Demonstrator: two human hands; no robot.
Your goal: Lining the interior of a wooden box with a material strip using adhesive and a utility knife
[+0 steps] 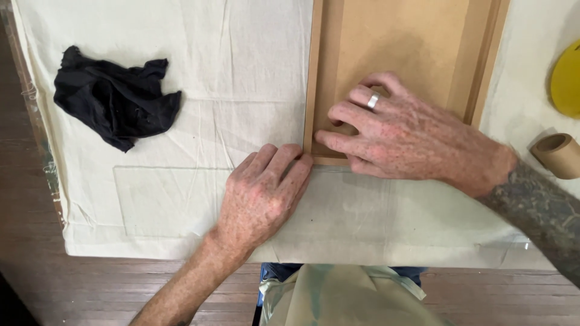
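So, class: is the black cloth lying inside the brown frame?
No: the black cloth lies crumpled on the pale sheet, well left of the brown frame.

A crumpled black rag (115,99) lies on a cream cloth (241,72) covering the table. At the right edge sit a yellow disc (568,78) and a brown paper tape roll (559,155).

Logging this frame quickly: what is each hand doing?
Left hand: open, fingertips against the frame corner.
Right hand: open, flat on the backing board.
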